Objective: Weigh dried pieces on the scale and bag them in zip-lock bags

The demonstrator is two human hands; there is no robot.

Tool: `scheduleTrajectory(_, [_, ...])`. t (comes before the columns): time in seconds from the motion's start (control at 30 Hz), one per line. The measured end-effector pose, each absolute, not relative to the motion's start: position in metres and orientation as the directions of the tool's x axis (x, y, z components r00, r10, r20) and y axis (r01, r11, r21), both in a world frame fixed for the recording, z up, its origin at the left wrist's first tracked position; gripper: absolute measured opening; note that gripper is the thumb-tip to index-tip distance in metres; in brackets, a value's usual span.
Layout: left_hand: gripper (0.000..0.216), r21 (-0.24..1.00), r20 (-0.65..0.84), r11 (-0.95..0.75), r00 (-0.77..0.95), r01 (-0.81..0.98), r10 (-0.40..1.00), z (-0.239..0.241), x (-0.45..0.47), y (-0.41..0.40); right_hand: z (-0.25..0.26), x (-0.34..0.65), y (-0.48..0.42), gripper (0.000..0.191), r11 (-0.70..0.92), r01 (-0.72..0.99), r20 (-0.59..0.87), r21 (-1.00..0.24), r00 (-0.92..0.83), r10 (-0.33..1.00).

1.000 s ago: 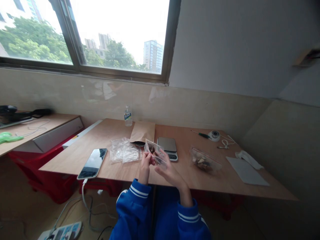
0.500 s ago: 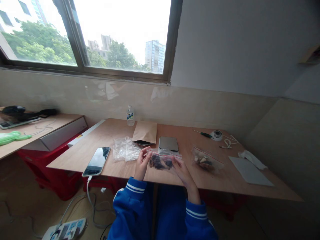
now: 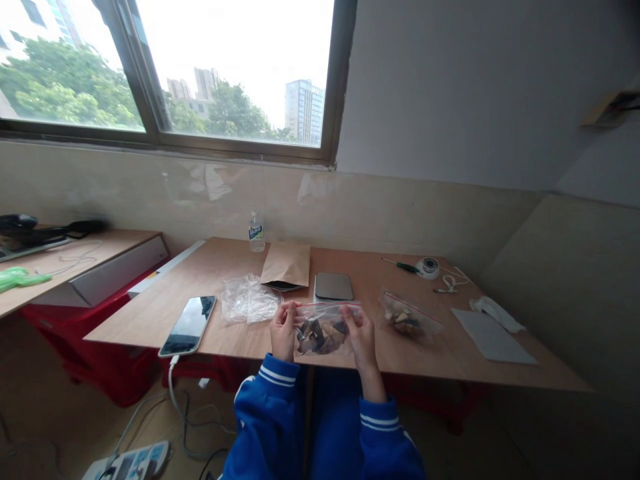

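Between my hands, a clear zip-lock bag (image 3: pixel 324 333) with a red seal strip hangs upright over the table's front edge. Dark and brown dried pieces fill its lower part. My left hand (image 3: pixel 284 331) pinches the bag's top left corner. At the top right, my right hand (image 3: pixel 361 331) grips the seal with thumb and fingers. Just behind the bag lies a flat grey scale-like device (image 3: pixel 334 286). A second zip-lock bag (image 3: pixel 406 319) holding similar brown pieces rests on the table to the right. Crumpled clear plastic bags (image 3: pixel 250 300) lie left of my left hand.
An open brown paper pouch (image 3: pixel 287 263) and a bottle (image 3: pixel 257 233) stand towards the wall. A cabled phone (image 3: pixel 189 325) overhangs the front edge at left. At right are a screwdriver (image 3: pixel 407 268), a white dome camera (image 3: pixel 429 268), a white sheet (image 3: pixel 493 335) and a tissue (image 3: pixel 497 314).
The bag has swung from a flatter tilt to upright, so its contents face me more fully. My right hand has turned more upright. The whole view has shifted slightly.
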State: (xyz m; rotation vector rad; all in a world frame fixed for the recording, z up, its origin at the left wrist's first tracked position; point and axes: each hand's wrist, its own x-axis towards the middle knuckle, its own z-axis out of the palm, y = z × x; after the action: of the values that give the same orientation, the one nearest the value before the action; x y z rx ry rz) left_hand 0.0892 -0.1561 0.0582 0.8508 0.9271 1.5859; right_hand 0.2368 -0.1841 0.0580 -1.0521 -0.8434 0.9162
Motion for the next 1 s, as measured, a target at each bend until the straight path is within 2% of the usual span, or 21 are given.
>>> scheduleTrajectory(0.1, [0.046, 0.880, 0.070, -0.091, -0.062, -0.466, 0.996, 0.061, 0.090, -0.157, 0.058, 0.241, -0.184, 0.034, 0.248, -0.202, 0.142, -0.947, 0.432, 0.891])
scheduleTrajectory(0.2, [0.046, 0.850, 0.010, 0.012, 0.039, -0.527, 0.999, 0.063, 0.092, -0.158, 0.058, 0.245, -0.183, 0.032, 0.272, -0.189, 0.153, -0.943, 0.483, 0.862])
scheduleTrajectory(0.33, [0.042, 0.817, -0.120, 0.114, 0.028, -0.565, 0.992, 0.061, 0.092, -0.157, 0.056, 0.250, -0.182, 0.033, 0.249, -0.217, 0.137, -0.944, 0.428, 0.893])
scheduleTrajectory(0.5, [0.042, 0.849, -0.162, 0.144, 0.008, -0.508, 0.987, 0.056, 0.082, -0.152, 0.049, 0.260, -0.183, 0.033, 0.171, -0.150, 0.109, -0.974, 0.350, 0.930])
scheduleTrajectory(0.63, [0.043, 0.896, -0.093, 0.066, -0.041, -0.439, 0.995, 0.048, 0.074, -0.146, 0.043, 0.268, -0.182, 0.035, 0.133, -0.106, 0.091, -0.985, 0.331, 0.939])
scheduleTrajectory(0.87, [0.035, 0.967, 0.130, -0.142, -0.069, -0.209, 0.989, 0.036, 0.059, -0.137, 0.036, 0.276, -0.180, 0.045, 0.131, 0.001, 0.126, -0.991, 0.274, 0.953])
scheduleTrajectory(1.0, [0.034, 0.973, 0.164, -0.171, -0.059, -0.155, 0.985, 0.033, 0.051, -0.136, 0.036, 0.282, -0.181, 0.048, 0.157, 0.036, 0.161, -0.987, 0.289, 0.944])
